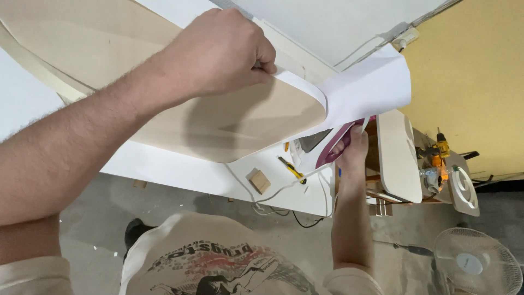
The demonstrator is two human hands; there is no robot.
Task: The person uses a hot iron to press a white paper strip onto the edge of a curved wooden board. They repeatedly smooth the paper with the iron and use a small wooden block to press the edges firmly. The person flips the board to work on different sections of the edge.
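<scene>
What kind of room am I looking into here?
Likely a small woodworking or furniture workshop. A rounded wooden panel lies on a white workbench, a yellow cordless drill sits on a side stand, and a utility knife lies by a small wood block. The floor is bare concrete.

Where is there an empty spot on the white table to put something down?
The white table is bare along its near edge, left of the small wood block. It gets crowded by the yellow knife, the cord and the iron gripped by the right hand.
</scene>
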